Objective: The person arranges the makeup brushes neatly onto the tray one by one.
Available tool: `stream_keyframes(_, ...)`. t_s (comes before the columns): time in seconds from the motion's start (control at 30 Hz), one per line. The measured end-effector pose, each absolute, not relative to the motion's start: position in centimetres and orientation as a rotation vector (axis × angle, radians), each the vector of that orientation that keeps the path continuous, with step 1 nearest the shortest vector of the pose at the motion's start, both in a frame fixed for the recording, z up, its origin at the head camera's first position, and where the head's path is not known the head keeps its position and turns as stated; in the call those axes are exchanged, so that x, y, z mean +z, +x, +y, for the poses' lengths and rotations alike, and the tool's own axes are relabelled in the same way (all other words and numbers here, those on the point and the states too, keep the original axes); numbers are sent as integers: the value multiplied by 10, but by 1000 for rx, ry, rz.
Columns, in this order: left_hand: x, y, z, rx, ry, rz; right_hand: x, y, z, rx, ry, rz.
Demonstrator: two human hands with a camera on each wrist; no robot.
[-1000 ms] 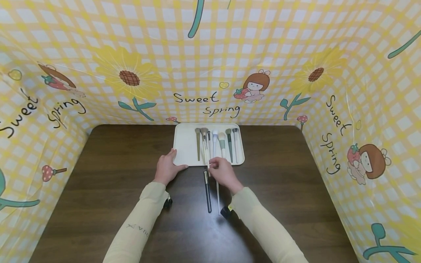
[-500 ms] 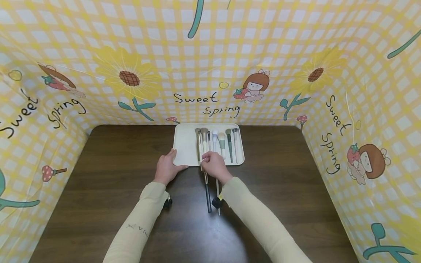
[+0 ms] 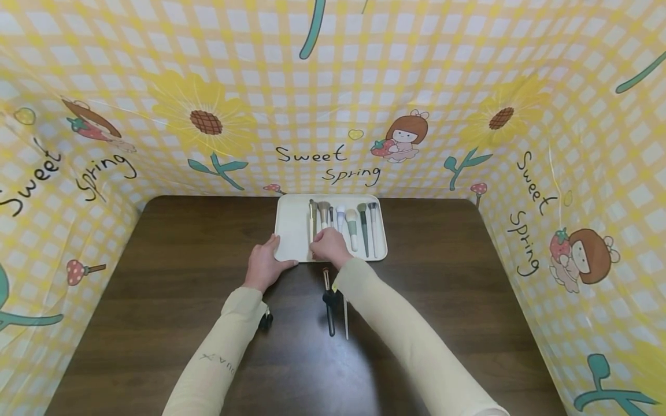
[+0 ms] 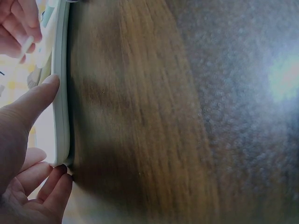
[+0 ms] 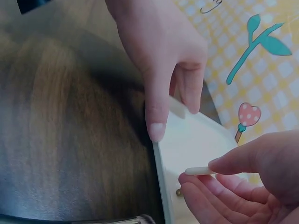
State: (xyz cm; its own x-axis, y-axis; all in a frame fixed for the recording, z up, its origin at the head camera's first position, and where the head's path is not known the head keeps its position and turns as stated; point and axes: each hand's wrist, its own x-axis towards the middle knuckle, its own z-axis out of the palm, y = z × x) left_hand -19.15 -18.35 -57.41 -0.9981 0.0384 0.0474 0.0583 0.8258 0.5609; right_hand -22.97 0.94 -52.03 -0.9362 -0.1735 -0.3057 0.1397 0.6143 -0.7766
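Observation:
In the head view a white rectangular tray (image 3: 290, 231) lies at the back of the table, with several makeup brushes in its middle and right part. My left hand (image 3: 262, 267) holds the tray's near left corner, thumb on the front rim and fingers at the side. Over the tray, my right hand (image 3: 330, 247) pinches a makeup brush (image 5: 198, 171) by its pale handle end between thumb and fingers. That brush points away from me, close beside an olive-handled brush (image 5: 178, 192) mostly hidden in the right wrist view. Fingers partly cover the brushes nearest the right hand.
On the table (image 3: 182, 277) before the tray lie a black-handled brush (image 3: 330, 320) and a thin white-handled brush (image 3: 346, 320), both partly under the right wrist. A green-handled brush (image 3: 363, 231) lies in the tray's right part. Checked cloth (image 3: 333, 86) walls surround the table.
My right hand has moved left and slightly away from me, carrying the pale brush to the left end of the brush row. The left hand stays at the tray corner.

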Motion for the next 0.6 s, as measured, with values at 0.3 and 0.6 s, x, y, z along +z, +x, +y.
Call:
stream_keyframes(0.3,-577,-191,-184,-917,-85,-2964,-528,-245,0,-999,-13,2574)
stream_keyframes(0.6,-577,-191,-184,-927,-71,-2970,-522,-253,-10,-908,35,2595)
